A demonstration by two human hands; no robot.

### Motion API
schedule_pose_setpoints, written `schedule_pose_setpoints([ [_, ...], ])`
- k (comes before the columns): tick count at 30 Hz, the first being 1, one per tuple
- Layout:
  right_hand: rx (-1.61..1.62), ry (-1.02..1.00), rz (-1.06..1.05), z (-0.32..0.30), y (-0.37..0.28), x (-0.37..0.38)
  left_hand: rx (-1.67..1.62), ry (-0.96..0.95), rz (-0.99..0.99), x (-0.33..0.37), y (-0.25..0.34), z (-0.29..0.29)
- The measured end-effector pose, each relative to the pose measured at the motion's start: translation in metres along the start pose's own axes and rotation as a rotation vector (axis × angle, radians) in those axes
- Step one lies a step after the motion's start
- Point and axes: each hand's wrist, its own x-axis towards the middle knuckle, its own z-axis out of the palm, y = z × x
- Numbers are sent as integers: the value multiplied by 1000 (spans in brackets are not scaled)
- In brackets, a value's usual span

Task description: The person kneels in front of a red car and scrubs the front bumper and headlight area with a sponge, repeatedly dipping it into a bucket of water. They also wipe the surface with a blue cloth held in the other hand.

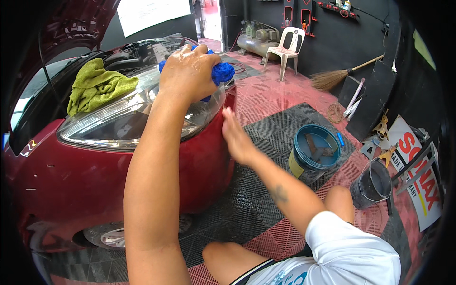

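Left hand [190, 71]: grip clamped on a blue microfibre pad [221, 72], pressed flat against the headlight [118, 121] of a red car [71, 175]. Right hand [236, 137]: fingers open, holding nothing, just beside the bumper corner, apparently for balance. Green cloth [97, 85] lies by the open bonnet; blue bucket [313, 154] stands on the floor, within reach.

Head view, looking down — close, car front [95, 161]

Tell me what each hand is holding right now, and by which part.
The left hand grips a blue wash mitt from above around its middle, pressing it on the headlight. The right hand holds nothing; it is open beside the red bumper.
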Motion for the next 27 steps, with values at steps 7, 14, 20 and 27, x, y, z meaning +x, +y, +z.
schedule_pose_setpoints([
  [7,119,124,109,-32,48,39,-29,38,28,17,24,4],
  [14,54,20,-96,-6,13,-31,38,-43,-4,7,15,-1],
  [20,79,13,18,-36,85,77,61,-1,41,21,28,9],
  [27,5,-87,-42,-48,75,55,106,-35,44,28,33,16],
])
